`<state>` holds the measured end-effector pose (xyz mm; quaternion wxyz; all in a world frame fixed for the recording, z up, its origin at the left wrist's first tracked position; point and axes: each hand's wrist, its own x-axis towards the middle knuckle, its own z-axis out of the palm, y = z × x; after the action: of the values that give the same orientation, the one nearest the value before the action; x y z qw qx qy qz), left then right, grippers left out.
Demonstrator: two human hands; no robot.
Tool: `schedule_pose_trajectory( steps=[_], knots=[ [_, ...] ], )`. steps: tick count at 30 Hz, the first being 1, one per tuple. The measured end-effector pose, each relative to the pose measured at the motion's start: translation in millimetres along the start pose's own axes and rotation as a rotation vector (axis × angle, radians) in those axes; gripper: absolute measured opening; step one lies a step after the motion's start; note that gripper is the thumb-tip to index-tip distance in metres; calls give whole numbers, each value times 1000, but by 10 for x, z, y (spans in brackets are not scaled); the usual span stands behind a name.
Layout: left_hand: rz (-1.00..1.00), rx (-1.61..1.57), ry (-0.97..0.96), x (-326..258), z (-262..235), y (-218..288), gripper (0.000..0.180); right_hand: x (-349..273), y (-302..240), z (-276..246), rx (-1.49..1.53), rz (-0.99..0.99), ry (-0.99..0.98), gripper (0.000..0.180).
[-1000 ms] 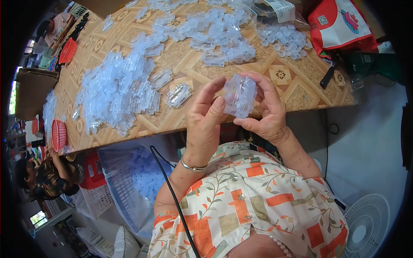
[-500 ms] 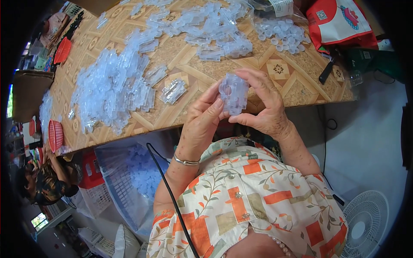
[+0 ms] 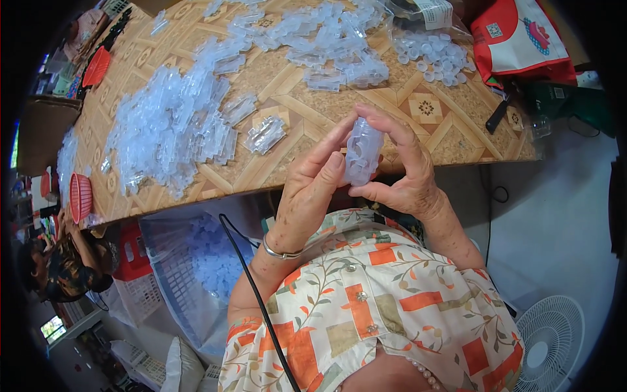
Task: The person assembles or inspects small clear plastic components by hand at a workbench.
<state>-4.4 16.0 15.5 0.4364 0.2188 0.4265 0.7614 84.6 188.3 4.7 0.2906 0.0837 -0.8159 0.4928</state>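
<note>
Both hands meet over the table's near edge around one clear plastic part (image 3: 362,151), a small ribbed transparent piece held upright. My left hand (image 3: 312,189) presses its fingertips against the part's left side; a metal bangle circles that wrist. My right hand (image 3: 403,171) wraps over the top and right side of the same part. A single loose clear part (image 3: 264,134) lies on the table just left of my hands. A big heap of clear plastic parts (image 3: 175,124) covers the table's left half.
The wooden patterned table (image 3: 431,111) also carries another pile of clear parts (image 3: 333,46) and a bag of small clear caps (image 3: 437,52) at the back. A red bag (image 3: 522,39) sits far right. A basket of parts (image 3: 196,261) stands below; a white fan (image 3: 552,340) lower right; another person (image 3: 59,268) left.
The clear part has turned in my hands from broadside to upright and narrow, and both hands have shifted slightly lower toward the table edge.
</note>
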Motion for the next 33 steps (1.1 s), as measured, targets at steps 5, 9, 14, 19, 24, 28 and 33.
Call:
schedule_pose_trajectory(
  steps=[5,9,14,19,24,28,33],
  knots=[
    [54,-10,24,4,71,24,54,-33,26,39,29,-28,19,97],
    [90,1,48,8,62,12,53,-40,2,38,35,-6,16,101],
    [135,82,-5,-11,22,-10,56,-27,-16,14,-22,-8,-22,104],
    [92,73,9,-2,18,20,55,-13,-22,-3,-15,-38,0,98],
    [115,146,43,-15,31,7,50,-35,-8,-1,-63,-43,-34,103],
    [99,72,99,-2,73,-4,47,-20,1,11,-58,-42,-47,104],
    [84,86,94,-1,58,9,48,-16,14,67,-24,-38,-12,100]
  ],
)
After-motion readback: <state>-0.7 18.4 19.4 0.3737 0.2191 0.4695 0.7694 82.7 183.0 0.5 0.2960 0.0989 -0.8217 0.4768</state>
